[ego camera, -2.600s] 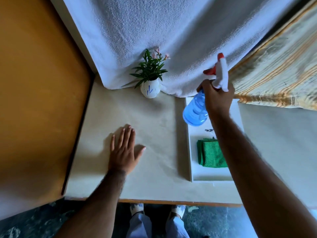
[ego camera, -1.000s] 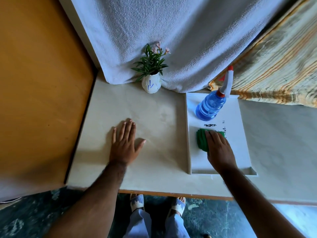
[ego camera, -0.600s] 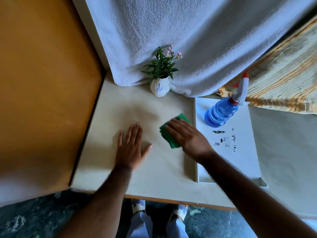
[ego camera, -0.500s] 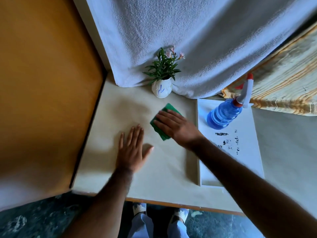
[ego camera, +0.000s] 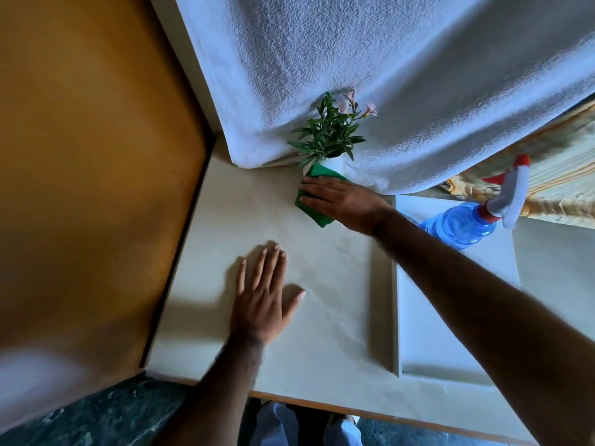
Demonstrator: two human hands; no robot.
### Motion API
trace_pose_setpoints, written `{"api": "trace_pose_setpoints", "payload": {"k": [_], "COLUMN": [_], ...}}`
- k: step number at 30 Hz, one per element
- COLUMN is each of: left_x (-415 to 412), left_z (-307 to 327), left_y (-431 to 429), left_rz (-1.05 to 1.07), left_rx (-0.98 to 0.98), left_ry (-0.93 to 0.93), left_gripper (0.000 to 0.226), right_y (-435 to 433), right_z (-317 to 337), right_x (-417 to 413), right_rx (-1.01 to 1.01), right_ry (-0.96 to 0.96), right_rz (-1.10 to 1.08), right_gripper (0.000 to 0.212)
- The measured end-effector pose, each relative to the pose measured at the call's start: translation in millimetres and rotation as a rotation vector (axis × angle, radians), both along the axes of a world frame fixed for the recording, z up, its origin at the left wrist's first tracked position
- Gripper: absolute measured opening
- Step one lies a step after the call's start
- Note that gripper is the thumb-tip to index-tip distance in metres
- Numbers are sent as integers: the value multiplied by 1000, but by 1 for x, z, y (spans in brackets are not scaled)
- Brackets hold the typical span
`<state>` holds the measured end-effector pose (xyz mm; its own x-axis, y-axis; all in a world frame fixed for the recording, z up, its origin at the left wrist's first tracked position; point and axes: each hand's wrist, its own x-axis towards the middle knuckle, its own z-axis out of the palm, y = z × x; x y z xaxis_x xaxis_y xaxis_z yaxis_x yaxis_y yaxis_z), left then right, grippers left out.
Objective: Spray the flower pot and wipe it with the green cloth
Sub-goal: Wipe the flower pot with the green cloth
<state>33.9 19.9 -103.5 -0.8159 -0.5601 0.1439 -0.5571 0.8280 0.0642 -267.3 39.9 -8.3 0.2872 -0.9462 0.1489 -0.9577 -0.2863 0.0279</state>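
Observation:
A small white flower pot (ego camera: 333, 164) with green leaves and pink flowers stands at the back of the table, against a hanging white towel. My right hand (ego camera: 343, 201) presses the green cloth (ego camera: 314, 212) against the front of the pot, hiding most of the pot's body. My left hand (ego camera: 262, 297) lies flat on the table, fingers spread, holding nothing. The blue spray bottle (ego camera: 460, 225) with a white and red trigger head stands on the white tray (ego camera: 428, 336) to the right, partly behind my right forearm.
The white towel (ego camera: 386, 75) hangs behind the pot. An orange-brown panel (ego camera: 90, 156) borders the table (ego camera: 322, 333) on the left. A striped fabric (ego camera: 560, 156) lies at the back right. The table's front edge is near my legs.
My right hand set the spray bottle on the tray, picked up the green cloth there, and carried it left and back to the pot. My left hand stayed flat.

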Motion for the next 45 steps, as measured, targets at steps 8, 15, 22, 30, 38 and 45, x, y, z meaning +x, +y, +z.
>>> {"api": "trace_pose_setpoints", "payload": {"k": [8, 15, 22, 30, 38, 45], "left_x": [0, 0, -2, 0, -1, 1], "left_z": [3, 4, 2, 0, 0, -2], "left_y": [-1, 0, -1, -1, -1, -1], "left_rz": [4, -1, 1, -5, 1, -5], "left_rx": [24, 9, 12, 2, -21, -6], "left_ry": [-10, -2, -10, 11, 33, 29], "left_gripper": [86, 85, 85, 84, 83, 84], "right_y": [9, -3, -3, 10, 11, 9], "right_z": [-17, 0, -11, -27, -9, -4], "right_x": [12, -3, -3, 19, 37, -2], "right_rx": [46, -74, -8, 127, 57, -42], "right_ry": [-172, -138, -201, -454, -386, -257], "right_rz": [-106, -30, -93, -233, -96, -123], "right_gripper": [47, 35, 45, 69, 50, 38]}}
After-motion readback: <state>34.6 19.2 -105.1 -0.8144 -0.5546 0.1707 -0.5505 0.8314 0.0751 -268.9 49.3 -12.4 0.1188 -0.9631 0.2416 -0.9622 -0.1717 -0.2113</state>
